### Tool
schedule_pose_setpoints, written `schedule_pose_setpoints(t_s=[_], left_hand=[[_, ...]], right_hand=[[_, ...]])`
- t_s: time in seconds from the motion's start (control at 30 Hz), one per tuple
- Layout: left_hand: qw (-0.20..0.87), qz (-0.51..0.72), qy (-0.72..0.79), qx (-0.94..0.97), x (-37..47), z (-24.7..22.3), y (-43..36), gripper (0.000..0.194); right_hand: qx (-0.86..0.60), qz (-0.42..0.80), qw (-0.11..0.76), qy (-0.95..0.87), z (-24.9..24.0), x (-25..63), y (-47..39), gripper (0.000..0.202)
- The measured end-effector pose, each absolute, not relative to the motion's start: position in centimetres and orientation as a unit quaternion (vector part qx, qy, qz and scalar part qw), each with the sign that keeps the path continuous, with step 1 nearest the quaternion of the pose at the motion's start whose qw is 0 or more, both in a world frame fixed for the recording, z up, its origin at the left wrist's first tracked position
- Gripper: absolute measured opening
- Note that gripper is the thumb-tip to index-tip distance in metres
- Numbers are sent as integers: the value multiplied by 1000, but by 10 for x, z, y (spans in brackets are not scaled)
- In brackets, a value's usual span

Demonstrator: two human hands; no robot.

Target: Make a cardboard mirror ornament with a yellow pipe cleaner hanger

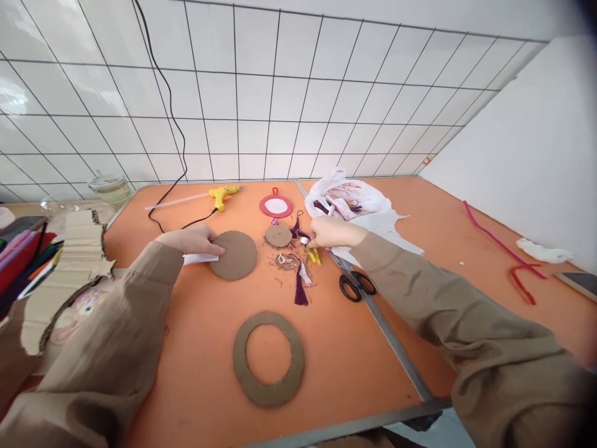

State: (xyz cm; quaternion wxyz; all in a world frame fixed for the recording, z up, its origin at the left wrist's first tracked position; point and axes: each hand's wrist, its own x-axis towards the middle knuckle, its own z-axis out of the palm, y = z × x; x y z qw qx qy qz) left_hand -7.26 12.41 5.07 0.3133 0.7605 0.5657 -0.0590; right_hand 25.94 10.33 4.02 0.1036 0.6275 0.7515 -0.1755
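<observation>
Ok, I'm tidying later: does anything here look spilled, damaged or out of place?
Yes. Brown fibrous scraps lie loosely strewn around the small round brown cardboard disc, like litter. At far left, the corrugated tan cardboard piece has ragged, torn-looking edges, unlike the smoother outline of the flat brown cardboard ring.

Bright light, glare on tiles [254,96]
</observation>
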Motion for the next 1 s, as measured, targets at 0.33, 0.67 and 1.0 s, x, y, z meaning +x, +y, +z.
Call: schedule_pose_setpoints(t_s=[0.33,0.67,1.0], left_hand=[[272,-100,559,777,-64,54,120,41],[281,-64,606,741,-67,64,114,41],[162,10,565,809,-38,55,103,38]], right_hand=[[656,-176,31,733,33,260,91,26],[639,-274,-134,707,47,267,75,22],[557,-270,-405,673,51,238,72,8]])
